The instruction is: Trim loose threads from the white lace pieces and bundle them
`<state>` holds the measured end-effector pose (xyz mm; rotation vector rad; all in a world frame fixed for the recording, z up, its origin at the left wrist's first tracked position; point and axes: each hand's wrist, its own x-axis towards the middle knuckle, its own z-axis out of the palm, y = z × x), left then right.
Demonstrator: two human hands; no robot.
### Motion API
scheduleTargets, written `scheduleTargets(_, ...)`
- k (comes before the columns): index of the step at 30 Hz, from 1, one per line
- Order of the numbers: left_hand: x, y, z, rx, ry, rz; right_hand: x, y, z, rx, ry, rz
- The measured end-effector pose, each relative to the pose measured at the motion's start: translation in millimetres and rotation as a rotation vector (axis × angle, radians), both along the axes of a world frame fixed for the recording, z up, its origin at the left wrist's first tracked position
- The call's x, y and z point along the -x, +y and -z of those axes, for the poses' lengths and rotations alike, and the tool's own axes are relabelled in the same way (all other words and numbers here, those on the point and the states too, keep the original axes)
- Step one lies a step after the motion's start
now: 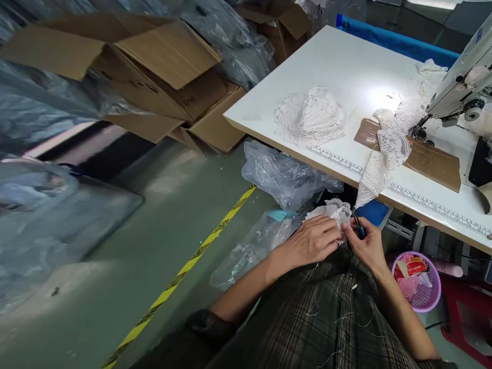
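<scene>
My left hand is closed on a bunched piece of white lace just in front of my lap. Close beside it, my right hand grips small thread snips with dark blue handles, their tip pointing up. My right thumb also touches the lace. A long white lace strip hangs over the table edge, its lower end at the snips' tip. From there it runs back toward the sewing machine. Whether the blades are open is too small to tell.
A pile of white lace lies on the white table, left of a brown cardboard piece. Below the edge hang plastic bags. A purple basket with scraps stands at right. Open cardboard boxes occupy the left floor.
</scene>
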<state>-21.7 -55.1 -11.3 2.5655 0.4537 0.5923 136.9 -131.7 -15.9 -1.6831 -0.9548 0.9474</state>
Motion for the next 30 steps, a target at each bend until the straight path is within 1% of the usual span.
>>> scheduleTargets(2, -5, 0, 1.3, 0.033, -0.082, 0.047, 1, 0, 0.2, -0.002, -0.025, -0.014)
scheduleTargets(3, -8, 3, 2.5, 0.097, -0.136, 0.049, 0, -2, -0.6, -0.012, -0.032, -0.027)
scheduleTargets(5, -13, 16, 6.5, 0.308, -0.237, 0.000, -2, -5, -3.7, -0.040, -0.039, -0.057)
scheduleTargets(7, -20, 31, 13.1, 0.580, -0.283, -0.039, -4, -9, -7.5, -0.067, -0.052, -0.086)
scheduleTargets(8, -25, 38, 17.1, 0.716, -0.293, -0.015, -5, -10, -9.2, -0.076, -0.059, -0.098)
scheduleTargets(9, -31, 43, 21.3, 0.846, -0.299, 0.043, -5, -11, -10.7, -0.081, -0.064, -0.108)
scheduleTargets(11, -43, 47, 28.9, 1.074, -0.305, 0.203, -7, -13, -12.7, -0.083, -0.073, -0.121)
scheduleTargets(13, -51, 44, 33.9, 1.245, -0.327, 0.304, -9, -15, -13.2, -0.081, -0.084, -0.131)
scheduleTargets(14, -53, 41, 35.2, 1.304, -0.346, 0.311, -10, -15, -13.0, -0.082, -0.090, -0.136)
scheduleTargets(15, -53, 38, 35.6, 1.339, -0.364, 0.290, -12, -16, -12.6, -0.081, -0.094, -0.141)
scheduleTargets(17, -49, 33, 34.3, 1.344, -0.372, 0.188, -17, -16, -11.1, -0.068, -0.104, -0.145)
scheduleTargets(20, -39, 30, 28.9, 1.305, -0.276, 0.006, -25, -14, -8.4, -0.022, -0.138, -0.153)
scheduleTargets(22, -33, 31, 24.4, 1.296, -0.222, -0.060, -29, -9, -7.0, -0.003, -0.179, -0.162)
scheduleTargets(24, -30, 32, 20.0, 1.279, -0.219, -0.076, -31, -3, -6.0, 0.003, -0.221, -0.175)
scheduleTargets(27, -29, 33, 15.1, 1.226, -0.243, -0.068, -31, 8, -4.5, -0.012, -0.260, -0.205)
scheduleTargets(30, -28, 34, 12.9, 1.176, -0.244, -0.072, -28, 16, -2.5, -0.026, -0.283, -0.167)
